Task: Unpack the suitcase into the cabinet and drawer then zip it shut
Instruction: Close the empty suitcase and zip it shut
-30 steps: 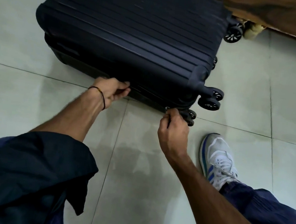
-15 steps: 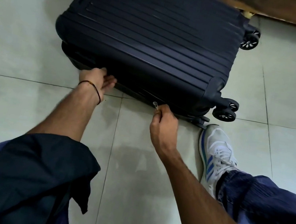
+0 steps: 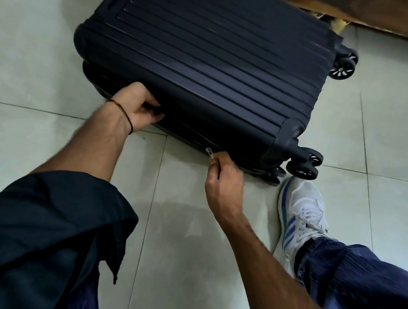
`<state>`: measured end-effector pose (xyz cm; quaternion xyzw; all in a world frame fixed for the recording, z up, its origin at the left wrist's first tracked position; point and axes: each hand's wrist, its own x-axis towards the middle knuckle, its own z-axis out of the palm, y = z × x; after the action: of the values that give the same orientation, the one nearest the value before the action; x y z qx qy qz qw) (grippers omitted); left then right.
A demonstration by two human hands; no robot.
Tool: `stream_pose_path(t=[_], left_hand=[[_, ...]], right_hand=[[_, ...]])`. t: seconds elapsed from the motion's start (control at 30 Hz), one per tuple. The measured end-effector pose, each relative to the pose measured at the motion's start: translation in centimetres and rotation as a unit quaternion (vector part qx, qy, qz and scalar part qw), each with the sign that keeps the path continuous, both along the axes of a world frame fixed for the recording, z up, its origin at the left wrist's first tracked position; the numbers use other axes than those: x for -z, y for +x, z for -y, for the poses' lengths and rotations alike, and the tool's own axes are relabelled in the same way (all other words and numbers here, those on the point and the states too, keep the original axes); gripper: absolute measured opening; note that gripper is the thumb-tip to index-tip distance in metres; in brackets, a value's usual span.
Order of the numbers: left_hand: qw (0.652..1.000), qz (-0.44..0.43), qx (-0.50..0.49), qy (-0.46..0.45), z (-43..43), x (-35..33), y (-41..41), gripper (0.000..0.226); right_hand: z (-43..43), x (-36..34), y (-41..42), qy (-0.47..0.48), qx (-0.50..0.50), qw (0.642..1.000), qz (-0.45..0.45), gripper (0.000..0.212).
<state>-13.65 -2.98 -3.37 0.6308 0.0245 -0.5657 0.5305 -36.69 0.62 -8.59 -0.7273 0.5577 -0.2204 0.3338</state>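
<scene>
A dark navy hard-shell suitcase [image 3: 212, 57] is laid flat on the pale tiled floor [image 3: 28, 48], its lid closed and its wheels [image 3: 304, 164] turned toward the right. Its near side edge is gripped by the left hand [image 3: 136, 107], whose fingers are curled against the seam; a thin dark band [image 3: 124, 113] is worn on that wrist. The metal zipper pull [image 3: 209, 152] on the same side is pinched by the right hand [image 3: 222, 183]. A white sneaker with blue stripes [image 3: 300, 208] is planted just beside the near wheels. Wooden furniture [image 3: 403, 17] is seen behind the suitcase.
</scene>
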Motion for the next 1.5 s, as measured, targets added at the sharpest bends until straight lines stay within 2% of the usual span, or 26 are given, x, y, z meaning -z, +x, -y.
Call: stream_pose_path(t=[0.2,0.33,0.43,0.63,0.87,1.0,1.1,1.2,1.3,1.37,1.43,1.5], left_hand=[[0.989,-0.085,-0.091,-0.077,-1.6,0.7,1.0,0.011],[0.984,-0.105,-0.066,-0.127,-1.9,-0.3,0.9,0.007],[0.98,-0.123,-0.074,-0.135,-1.9,-0.8,0.4,0.005],[0.967,-0.145,-0.183,-0.1,-5.1,0.3,-1.7,0.003],[0.953,-0.119,-0.254,-0.115,-8.6,1.3,-0.2,0.006],[0.946,-0.115,-0.277,-0.127,-8.5,0.8,-0.1,0.007],[0.957,-0.101,-0.25,-0.11,-8.5,0.4,-0.7,0.005],[0.965,-0.108,-0.226,-0.081,-9.3,-0.3,-0.6,0.004],[0.954,-0.141,-0.258,-0.053,-10.8,-1.4,-0.4,0.01],[0.95,-0.105,-0.293,-0.002,-12.3,-1.4,-0.5,0.011],[0.926,-0.043,-0.369,0.065,-14.1,-0.9,-0.2,0.018],[0.883,0.021,-0.456,0.11,-15.9,-0.7,1.3,0.018]], right_hand=[[1.6,-0.7,0.1,-0.035,0.008,0.999,0.011,0.014],[6.1,-2.3,-0.3,-0.057,0.039,0.997,0.044,0.021],[10.1,-3.6,-1.5,-0.031,-0.011,0.999,0.012,0.019],[14.7,-4.0,0.7,0.017,-0.153,0.982,-0.108,0.021],[12.7,-4.8,7.4,-0.025,-0.207,0.966,-0.151,0.022],[8.2,-4.0,9.3,-0.041,-0.237,0.962,-0.126,0.02],[5.9,-3.7,10.6,-0.063,-0.259,0.956,-0.125,0.016],[4.7,-3.5,11.0,-0.043,-0.259,0.958,-0.114,0.015],[4.3,-2.8,10.9,-0.016,-0.239,0.965,-0.105,0.019],[4.2,-2.7,11.0,0.01,-0.219,0.972,-0.089,0.022],[4.1,-2.7,11.1,0.026,-0.203,0.976,-0.077,0.024],[3.9,-2.8,11.4,0.03,-0.192,0.978,-0.072,0.027]])
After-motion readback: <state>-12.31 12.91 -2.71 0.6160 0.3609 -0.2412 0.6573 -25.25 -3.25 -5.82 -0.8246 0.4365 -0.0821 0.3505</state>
